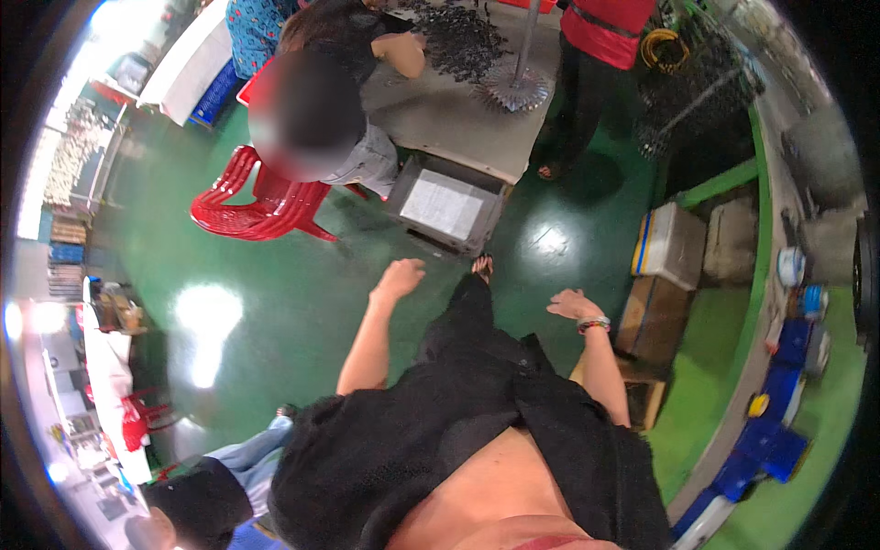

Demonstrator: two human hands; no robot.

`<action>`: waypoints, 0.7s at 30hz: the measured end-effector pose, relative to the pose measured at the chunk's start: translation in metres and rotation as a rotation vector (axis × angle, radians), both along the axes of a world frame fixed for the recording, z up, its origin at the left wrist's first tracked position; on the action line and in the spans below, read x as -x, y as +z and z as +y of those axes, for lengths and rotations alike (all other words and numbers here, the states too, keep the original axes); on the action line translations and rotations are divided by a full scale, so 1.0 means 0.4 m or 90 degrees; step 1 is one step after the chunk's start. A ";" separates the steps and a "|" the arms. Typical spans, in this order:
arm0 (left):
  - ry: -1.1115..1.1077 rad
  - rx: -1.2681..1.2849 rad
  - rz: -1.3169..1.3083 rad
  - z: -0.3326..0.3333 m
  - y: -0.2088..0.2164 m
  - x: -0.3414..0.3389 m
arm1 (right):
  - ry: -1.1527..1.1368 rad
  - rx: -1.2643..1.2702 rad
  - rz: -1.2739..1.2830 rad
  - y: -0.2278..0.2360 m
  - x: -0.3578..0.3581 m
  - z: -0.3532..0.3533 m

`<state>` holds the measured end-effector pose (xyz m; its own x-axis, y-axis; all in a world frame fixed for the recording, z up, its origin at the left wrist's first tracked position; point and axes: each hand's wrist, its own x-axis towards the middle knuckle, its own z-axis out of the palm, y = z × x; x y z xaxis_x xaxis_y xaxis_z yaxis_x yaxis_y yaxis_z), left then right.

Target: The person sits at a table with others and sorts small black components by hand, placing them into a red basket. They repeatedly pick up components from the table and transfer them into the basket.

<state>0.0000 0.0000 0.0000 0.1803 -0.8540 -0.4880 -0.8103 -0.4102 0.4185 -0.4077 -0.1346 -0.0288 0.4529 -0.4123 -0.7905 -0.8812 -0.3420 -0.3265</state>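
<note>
My left hand (401, 278) hangs out in front of me over the green floor, its fingers loosely bent and nothing visible in them. Nearest to it is a grey crate (446, 240) with a pale flat sheet inside, beside the end of a worktable (449, 131). On the other side, my right hand (573, 305) is held out with its fingers apart, also holding nothing. Bracelets (594, 324) circle that wrist. Neither hand touches anything. One of my feet (483, 266) shows just below the crate.
A person sits on a red plastic chair (261, 200) at the table, by a heap of small dark parts (454, 41). Another person in red stands at the table's right. Stacked boxes (672, 246) line the right wall. Someone else is at my lower left.
</note>
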 end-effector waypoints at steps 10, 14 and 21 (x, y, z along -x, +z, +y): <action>0.189 0.118 -0.028 -0.701 -0.158 -0.070 | -0.141 -0.008 -0.052 -0.077 0.188 -0.458; 0.169 0.026 -0.032 -0.915 -0.065 -0.009 | -0.186 -0.020 -0.002 -0.018 0.141 -0.601; 0.303 0.028 0.024 -0.962 -0.155 -0.049 | 0.071 0.270 -0.276 0.068 -0.199 -0.976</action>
